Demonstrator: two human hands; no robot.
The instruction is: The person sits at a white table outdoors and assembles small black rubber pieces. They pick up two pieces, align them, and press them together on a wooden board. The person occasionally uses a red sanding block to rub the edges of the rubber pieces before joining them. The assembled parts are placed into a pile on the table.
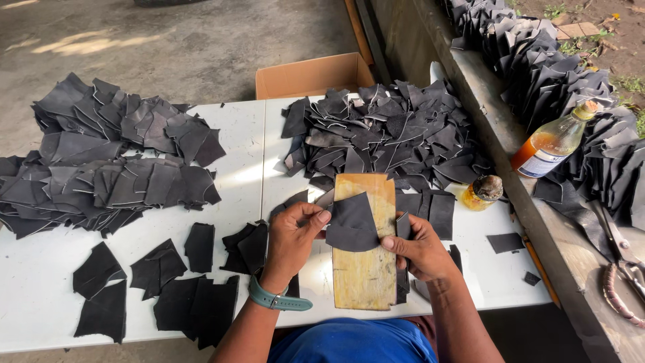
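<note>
A dark cut leather piece (352,223) lies on a yellowish wooden board (365,275) at the table's near edge. My left hand (293,238), with a teal wristband, pinches the piece's left edge. From the right, my right hand (420,250) presses its thumb on the lower right corner and holds a few more dark pieces tucked under its fingers beside the board.
Big heaps of dark leather pieces lie at the left (101,161) and at the back middle (383,134) of the white table (40,275). A cardboard box (312,75) stands behind. A small jar (482,193), a bottle (554,141) and scissors (625,265) sit at the right.
</note>
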